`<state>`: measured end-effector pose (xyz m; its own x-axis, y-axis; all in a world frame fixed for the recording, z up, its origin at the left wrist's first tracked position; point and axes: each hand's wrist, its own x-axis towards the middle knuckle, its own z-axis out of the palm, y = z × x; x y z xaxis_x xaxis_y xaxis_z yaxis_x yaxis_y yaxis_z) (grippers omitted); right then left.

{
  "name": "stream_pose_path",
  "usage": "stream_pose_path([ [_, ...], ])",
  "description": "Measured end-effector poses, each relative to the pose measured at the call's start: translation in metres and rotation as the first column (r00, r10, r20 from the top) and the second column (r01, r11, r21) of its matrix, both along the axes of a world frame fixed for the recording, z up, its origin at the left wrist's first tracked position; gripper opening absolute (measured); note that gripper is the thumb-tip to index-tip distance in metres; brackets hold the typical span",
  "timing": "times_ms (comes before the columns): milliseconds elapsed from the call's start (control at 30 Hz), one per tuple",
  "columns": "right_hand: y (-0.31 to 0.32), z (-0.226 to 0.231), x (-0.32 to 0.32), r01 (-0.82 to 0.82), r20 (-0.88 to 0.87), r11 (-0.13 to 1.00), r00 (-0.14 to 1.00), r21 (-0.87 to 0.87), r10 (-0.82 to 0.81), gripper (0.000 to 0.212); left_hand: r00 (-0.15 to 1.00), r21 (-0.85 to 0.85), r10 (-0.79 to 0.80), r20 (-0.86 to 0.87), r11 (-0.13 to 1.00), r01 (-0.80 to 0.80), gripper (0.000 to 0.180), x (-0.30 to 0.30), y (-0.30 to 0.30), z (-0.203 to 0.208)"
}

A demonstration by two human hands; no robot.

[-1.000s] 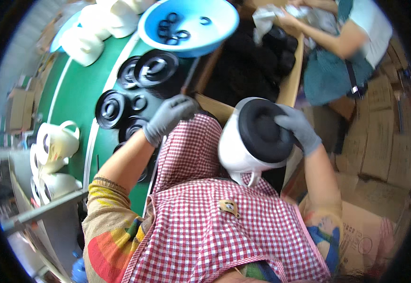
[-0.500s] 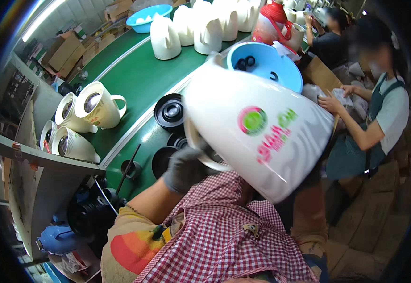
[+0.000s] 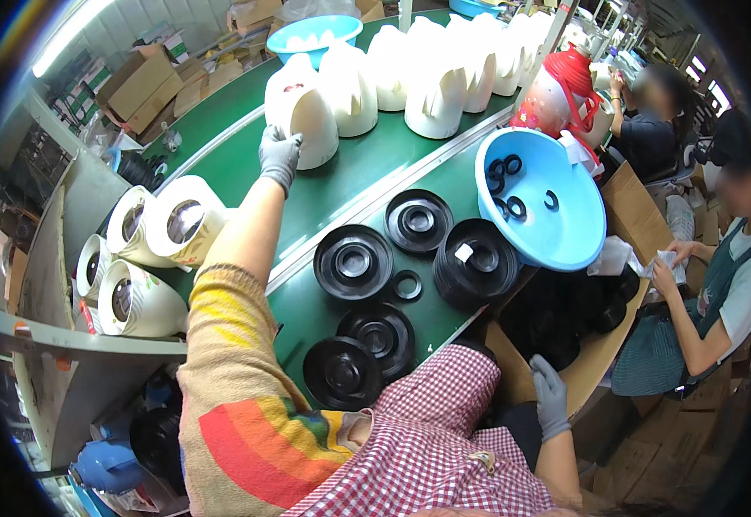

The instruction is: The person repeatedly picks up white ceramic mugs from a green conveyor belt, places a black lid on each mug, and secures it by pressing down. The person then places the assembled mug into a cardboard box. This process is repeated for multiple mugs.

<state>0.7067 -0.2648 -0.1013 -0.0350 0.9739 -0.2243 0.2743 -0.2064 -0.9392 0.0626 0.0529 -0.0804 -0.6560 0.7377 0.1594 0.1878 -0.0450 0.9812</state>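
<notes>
My left hand (image 3: pixel 280 160), in a grey glove, is stretched out over the green conveyor. Its fingers are closed around the handle of a white plastic jug shell (image 3: pixel 313 112), which stands upright at the near end of a row of similar shells (image 3: pixel 435 90). A little reddish print shows near the shell's top. My right hand (image 3: pixel 550 398), also gloved in grey, is low at the right with fingers stretched out and nothing in it. It is beside a cardboard box (image 3: pixel 595 366) with black round parts inside.
Black round bases (image 3: pixel 354 262) and a black ring (image 3: pixel 406 285) lie before me. A blue basin (image 3: pixel 565 215) holds black rings. White jugs (image 3: pixel 187 221) lie at the left. Behind the basin stands a red thermos jug (image 3: pixel 556 90). A co-worker (image 3: pixel 694 302) is at the right.
The white jug that was in front of me has moved to the far left onto the conveyor, with my left hand on its handle. My right hand has come into view. The view has shifted.
</notes>
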Motion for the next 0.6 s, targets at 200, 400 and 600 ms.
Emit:
stream_pose_path([
  [200,-0.026,-0.003,0.02,0.1,0.077,0.994,0.992,-0.051,-0.096,0.037,0.959,0.015,0.21,-0.19,0.977,-0.211,0.036,-0.059,0.057,-0.039],
  [400,-0.019,-0.017,0.003,-0.09,0.116,0.994,0.989,-0.056,0.096,0.038,0.903,-0.237,-0.003,-0.429,0.965,-0.11,0.069,-0.034,0.001,0.0],
  [600,-0.036,-0.027,0.023,-0.074,0.125,0.995,0.989,-0.062,0.081,0.039,0.196,-0.032,0.008,-0.981,0.98,-0.198,0.053,0.011,-0.241,0.097],
])
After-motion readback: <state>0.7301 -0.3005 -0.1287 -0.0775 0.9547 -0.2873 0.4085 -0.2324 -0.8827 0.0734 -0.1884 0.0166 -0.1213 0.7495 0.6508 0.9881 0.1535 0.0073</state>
